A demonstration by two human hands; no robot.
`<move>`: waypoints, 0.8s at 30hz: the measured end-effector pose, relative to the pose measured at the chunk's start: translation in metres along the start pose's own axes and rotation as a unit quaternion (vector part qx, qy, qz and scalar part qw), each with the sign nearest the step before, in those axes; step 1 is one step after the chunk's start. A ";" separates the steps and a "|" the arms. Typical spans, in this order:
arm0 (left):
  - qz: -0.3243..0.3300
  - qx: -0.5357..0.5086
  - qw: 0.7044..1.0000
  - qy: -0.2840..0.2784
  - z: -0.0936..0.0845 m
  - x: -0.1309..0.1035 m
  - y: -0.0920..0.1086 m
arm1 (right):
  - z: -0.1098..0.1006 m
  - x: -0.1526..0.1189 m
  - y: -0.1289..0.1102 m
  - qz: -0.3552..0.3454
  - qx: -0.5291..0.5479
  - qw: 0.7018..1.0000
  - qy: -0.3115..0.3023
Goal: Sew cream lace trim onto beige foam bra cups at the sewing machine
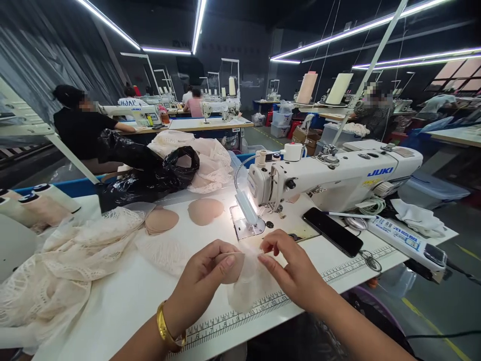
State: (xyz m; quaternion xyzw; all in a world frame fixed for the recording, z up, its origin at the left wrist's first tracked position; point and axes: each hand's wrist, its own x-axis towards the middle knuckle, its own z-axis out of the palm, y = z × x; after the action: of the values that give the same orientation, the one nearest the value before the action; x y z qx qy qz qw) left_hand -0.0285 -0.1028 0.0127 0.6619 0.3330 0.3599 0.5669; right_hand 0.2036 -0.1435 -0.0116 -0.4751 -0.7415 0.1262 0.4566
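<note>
My left hand, with a gold bangle at its wrist, pinches a beige fabric cup piece between thumb and fingers. A sheer pale fabric piece hangs between my two hands over the table ruler. Its upper edge is pinched in the thumb and fingers of my right hand. Just beyond my hands is the needle area of a white sewing machine, lit by a small lamp. Two more beige cup stacks or pieces lie left of the needle plate: one round piece and one heart-shaped piece.
Cream lace fabric is heaped at the left, near thread cones. A black plastic bag lies behind it. Right of my hands are a phone, a key ring and a white control box. Other people sit at machines farther back.
</note>
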 end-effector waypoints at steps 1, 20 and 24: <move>-0.012 -0.015 1.000 0.002 0.000 0.000 -0.001 | 0.000 -0.001 -0.010 -0.010 0.022 1.000 -0.005; -0.042 -0.087 0.995 0.026 -0.004 -0.002 -0.005 | 0.009 0.001 -0.022 0.135 0.187 0.973 0.001; -0.049 -0.095 0.994 0.026 -0.004 -0.002 -0.005 | 0.010 -0.001 -0.027 0.114 0.164 0.980 -0.020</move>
State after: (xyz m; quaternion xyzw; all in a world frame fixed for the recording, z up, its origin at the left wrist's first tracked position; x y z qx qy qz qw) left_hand -0.0331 -0.1016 0.0079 0.5785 0.3436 0.3786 0.6355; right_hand 0.1800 -0.1561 -0.0010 -0.4729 -0.6605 0.3067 0.4960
